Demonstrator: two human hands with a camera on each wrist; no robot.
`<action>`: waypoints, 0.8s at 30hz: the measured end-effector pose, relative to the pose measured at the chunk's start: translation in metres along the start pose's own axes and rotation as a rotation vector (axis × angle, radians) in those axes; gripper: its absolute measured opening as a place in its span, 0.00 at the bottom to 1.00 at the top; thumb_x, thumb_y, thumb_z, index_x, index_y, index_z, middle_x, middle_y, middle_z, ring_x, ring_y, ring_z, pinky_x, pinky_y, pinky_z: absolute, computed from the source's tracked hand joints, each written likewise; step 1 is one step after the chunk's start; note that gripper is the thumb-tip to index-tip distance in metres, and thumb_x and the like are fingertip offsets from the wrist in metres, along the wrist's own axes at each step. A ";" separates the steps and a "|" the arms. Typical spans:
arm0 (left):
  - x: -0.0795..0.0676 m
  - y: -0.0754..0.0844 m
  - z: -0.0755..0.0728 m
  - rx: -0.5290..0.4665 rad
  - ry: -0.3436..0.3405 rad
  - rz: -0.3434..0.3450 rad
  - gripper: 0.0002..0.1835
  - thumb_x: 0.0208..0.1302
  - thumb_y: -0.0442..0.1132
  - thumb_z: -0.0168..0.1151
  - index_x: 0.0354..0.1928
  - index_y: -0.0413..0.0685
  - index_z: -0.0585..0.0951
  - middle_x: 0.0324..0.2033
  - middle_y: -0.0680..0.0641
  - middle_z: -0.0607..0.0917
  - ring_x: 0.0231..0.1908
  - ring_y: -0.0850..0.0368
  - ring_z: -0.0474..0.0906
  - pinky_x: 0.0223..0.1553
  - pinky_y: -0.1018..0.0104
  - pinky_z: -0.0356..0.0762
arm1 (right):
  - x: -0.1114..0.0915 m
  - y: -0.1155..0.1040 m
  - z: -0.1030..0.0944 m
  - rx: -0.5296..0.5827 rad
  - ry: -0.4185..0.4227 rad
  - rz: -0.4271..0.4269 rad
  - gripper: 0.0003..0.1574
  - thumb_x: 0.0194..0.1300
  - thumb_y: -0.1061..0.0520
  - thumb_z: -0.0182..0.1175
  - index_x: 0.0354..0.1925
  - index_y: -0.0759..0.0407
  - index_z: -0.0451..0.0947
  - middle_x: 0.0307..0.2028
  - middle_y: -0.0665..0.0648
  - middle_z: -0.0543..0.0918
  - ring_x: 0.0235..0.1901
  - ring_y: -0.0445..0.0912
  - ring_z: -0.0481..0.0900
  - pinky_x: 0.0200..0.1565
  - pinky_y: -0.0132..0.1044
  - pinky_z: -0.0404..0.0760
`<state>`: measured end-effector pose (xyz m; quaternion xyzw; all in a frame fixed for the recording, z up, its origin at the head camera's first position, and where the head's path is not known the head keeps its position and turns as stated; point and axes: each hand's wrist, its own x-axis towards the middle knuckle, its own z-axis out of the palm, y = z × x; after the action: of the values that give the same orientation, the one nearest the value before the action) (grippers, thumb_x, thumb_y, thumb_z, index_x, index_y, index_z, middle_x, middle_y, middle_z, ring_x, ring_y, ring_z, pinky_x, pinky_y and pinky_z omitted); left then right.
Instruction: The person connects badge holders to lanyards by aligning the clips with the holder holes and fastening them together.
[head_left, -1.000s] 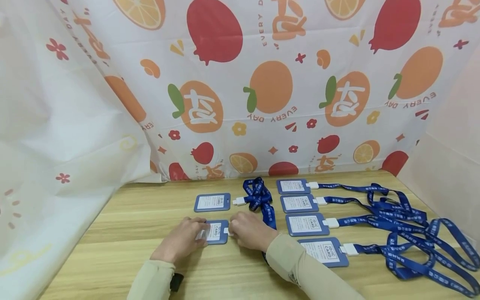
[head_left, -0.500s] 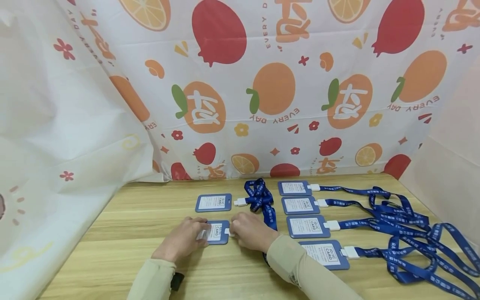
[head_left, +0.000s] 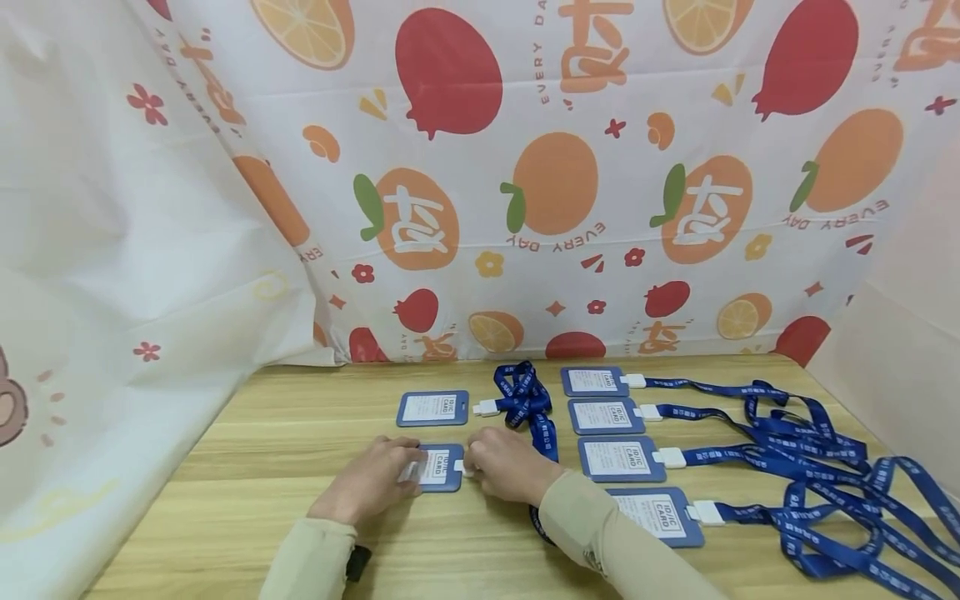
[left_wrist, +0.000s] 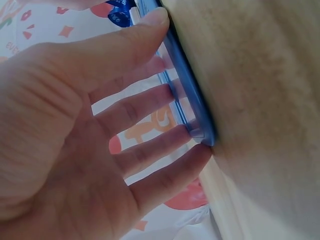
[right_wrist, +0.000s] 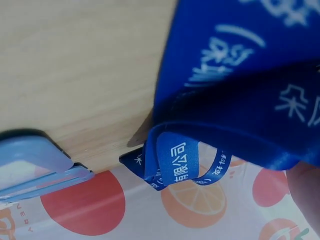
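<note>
My left hand (head_left: 375,479) holds a blue badge holder (head_left: 442,468) with a printed ID card at its left end. In the left wrist view its thumb lies along the holder's near edge (left_wrist: 187,80), with the fingers spread across the other side. My right hand (head_left: 506,467) pinches the white clip (head_left: 466,468) of a blue lanyard at the holder's slot end. Fingers hide most of that clip, so I cannot tell whether it is hooked in. Printed strap (right_wrist: 215,75) fills much of the right wrist view. Just behind lies another badge holder (head_left: 432,408), apart from its lanyard's clip (head_left: 486,407).
On the right, several badge holders (head_left: 622,458) are stacked in a column, each joined to a blue lanyard (head_left: 825,508) that trails rightward. My right sleeve covers part of the nearest holder (head_left: 660,515). A fruit-print curtain (head_left: 558,183) hangs behind the wooden table (head_left: 247,500).
The head view has shifted slightly, so everything sits a little lower and further right. Both hands keep their places on the badge holder and clip.
</note>
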<state>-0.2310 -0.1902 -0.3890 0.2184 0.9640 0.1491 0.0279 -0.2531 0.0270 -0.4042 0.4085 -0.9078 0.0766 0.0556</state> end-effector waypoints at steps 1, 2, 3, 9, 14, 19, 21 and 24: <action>0.000 0.001 0.000 0.000 -0.005 -0.005 0.18 0.56 0.33 0.76 0.50 0.38 0.86 0.58 0.35 0.81 0.57 0.34 0.75 0.61 0.42 0.73 | 0.000 0.000 0.000 0.005 -0.006 0.003 0.08 0.61 0.66 0.70 0.38 0.56 0.91 0.31 0.47 0.84 0.34 0.37 0.80 0.41 0.24 0.79; 0.000 0.001 0.000 0.001 -0.010 -0.010 0.18 0.57 0.33 0.76 0.50 0.38 0.86 0.58 0.35 0.81 0.57 0.34 0.75 0.61 0.42 0.73 | 0.000 0.001 0.000 0.008 -0.012 0.005 0.08 0.61 0.66 0.70 0.38 0.56 0.91 0.32 0.48 0.84 0.34 0.37 0.80 0.41 0.24 0.79; 0.000 0.002 0.000 0.004 -0.015 -0.015 0.18 0.57 0.33 0.75 0.51 0.39 0.86 0.59 0.35 0.80 0.57 0.35 0.75 0.60 0.42 0.73 | 0.000 0.001 0.000 0.011 -0.016 0.006 0.08 0.61 0.65 0.70 0.38 0.56 0.91 0.32 0.48 0.84 0.34 0.37 0.80 0.41 0.24 0.79; -0.003 0.002 -0.005 -0.001 -0.001 0.003 0.19 0.57 0.35 0.75 0.51 0.38 0.86 0.60 0.34 0.79 0.58 0.33 0.75 0.60 0.39 0.73 | 0.003 0.000 -0.003 0.021 -0.046 -0.003 0.06 0.63 0.63 0.70 0.39 0.56 0.90 0.34 0.48 0.85 0.34 0.36 0.80 0.41 0.23 0.79; 0.002 0.001 -0.015 -0.006 0.057 0.052 0.18 0.64 0.39 0.71 0.53 0.37 0.85 0.58 0.33 0.80 0.58 0.32 0.74 0.60 0.38 0.72 | 0.007 -0.001 -0.011 0.036 -0.064 0.012 0.06 0.66 0.58 0.69 0.42 0.55 0.90 0.37 0.49 0.85 0.35 0.36 0.79 0.41 0.25 0.80; 0.015 0.002 -0.022 0.011 0.045 0.041 0.17 0.66 0.39 0.69 0.54 0.37 0.85 0.59 0.33 0.80 0.60 0.33 0.73 0.62 0.39 0.71 | 0.011 0.005 -0.020 0.081 -0.032 0.039 0.10 0.68 0.58 0.68 0.46 0.57 0.89 0.42 0.51 0.87 0.41 0.40 0.83 0.46 0.30 0.82; 0.021 0.003 -0.022 0.010 0.036 0.015 0.17 0.67 0.39 0.69 0.54 0.37 0.85 0.60 0.33 0.79 0.62 0.33 0.72 0.63 0.39 0.69 | 0.013 0.009 -0.022 0.090 -0.017 0.051 0.10 0.68 0.58 0.68 0.47 0.58 0.89 0.43 0.52 0.88 0.43 0.42 0.84 0.47 0.32 0.82; 0.028 0.002 -0.021 0.005 0.025 -0.030 0.17 0.69 0.40 0.67 0.55 0.38 0.84 0.61 0.34 0.78 0.63 0.33 0.71 0.64 0.39 0.68 | 0.013 0.014 -0.025 0.098 -0.004 0.067 0.12 0.68 0.58 0.68 0.48 0.59 0.88 0.45 0.54 0.88 0.46 0.45 0.85 0.49 0.35 0.83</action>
<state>-0.2583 -0.1818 -0.3681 0.2019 0.9679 0.1489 0.0175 -0.2714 0.0309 -0.3788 0.3802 -0.9163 0.1218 0.0310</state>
